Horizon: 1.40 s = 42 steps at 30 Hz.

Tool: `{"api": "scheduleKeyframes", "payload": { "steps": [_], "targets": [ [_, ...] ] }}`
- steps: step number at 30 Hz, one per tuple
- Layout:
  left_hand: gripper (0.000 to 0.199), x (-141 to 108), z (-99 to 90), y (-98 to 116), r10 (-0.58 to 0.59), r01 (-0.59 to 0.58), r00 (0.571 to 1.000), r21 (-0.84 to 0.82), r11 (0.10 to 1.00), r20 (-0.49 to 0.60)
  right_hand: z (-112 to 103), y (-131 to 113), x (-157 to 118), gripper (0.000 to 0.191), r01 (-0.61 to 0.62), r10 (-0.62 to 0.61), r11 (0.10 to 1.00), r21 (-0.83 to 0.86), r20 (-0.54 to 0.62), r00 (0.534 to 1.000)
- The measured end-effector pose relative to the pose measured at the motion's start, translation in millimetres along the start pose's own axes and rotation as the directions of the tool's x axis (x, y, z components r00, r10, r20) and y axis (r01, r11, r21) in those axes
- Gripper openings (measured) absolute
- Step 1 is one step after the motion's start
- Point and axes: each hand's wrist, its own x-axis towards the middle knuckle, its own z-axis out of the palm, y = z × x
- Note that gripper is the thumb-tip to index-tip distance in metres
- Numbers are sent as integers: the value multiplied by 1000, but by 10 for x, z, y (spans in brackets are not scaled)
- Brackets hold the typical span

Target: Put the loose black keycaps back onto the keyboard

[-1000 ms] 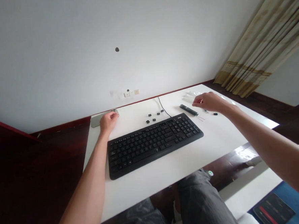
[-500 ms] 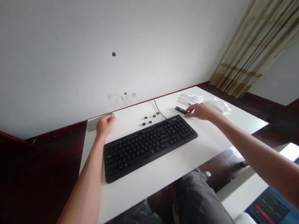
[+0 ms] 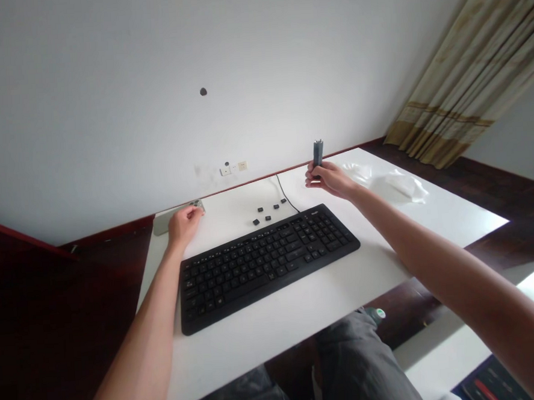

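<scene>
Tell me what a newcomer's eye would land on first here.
Probably the black keyboard, lying aslant across the white table. Next, the slim dark tool that the right hand grips roughly upright, beyond the keyboard's right part. Five small black pieces lie scattered on the table between the keyboard and the wall, left of the cable.

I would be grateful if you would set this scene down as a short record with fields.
Right hand: fingers closed around a dark tool, held roughly upright
Left hand: over part of the phone, fingers curled; contact unclear
Keyboard: black, lying between the forearms
Keycaps: five, black, scattered beyond the keyboard
Plastic: clear, crumpled, to the right of the right hand
Surface: white table
</scene>
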Motion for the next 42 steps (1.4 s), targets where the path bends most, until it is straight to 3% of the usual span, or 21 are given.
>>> {"api": "scheduleKeyframes", "payload": {
  "steps": [8,14,19,23,30,39,42],
  "targets": [
    [36,8,-5,-22,10,-10,1000,22,1000,3,136,123,-172,30,-5,1,947,322,12,1000],
    [35,2,-16,-2,5,-5,1000,22,1000,1,147,-2,-246,24,-77,-30,869,489,207,978],
    [34,-14,-24,24,-1,1,1000,30,1000,-8,166,17,-312,53,-184,-41,891,415,478,878],
    [34,-16,-31,20,7,-6,1000,35,999,-10,190,107,-316,53,-214,-43,917,338,615,787],
    [31,-21,-33,32,4,-4,1000,31,1000,-8,134,166,-289,50,-178,-52,939,295,631,774],
    [32,-13,-18,0,12,-12,1000,41,999,-14,57,80,-302,43,-198,37,972,129,744,667],
    [32,-6,-13,-15,19,-18,1000,51,999,-20,53,75,-300,40,-263,71,952,157,724,686]
  ]
}}
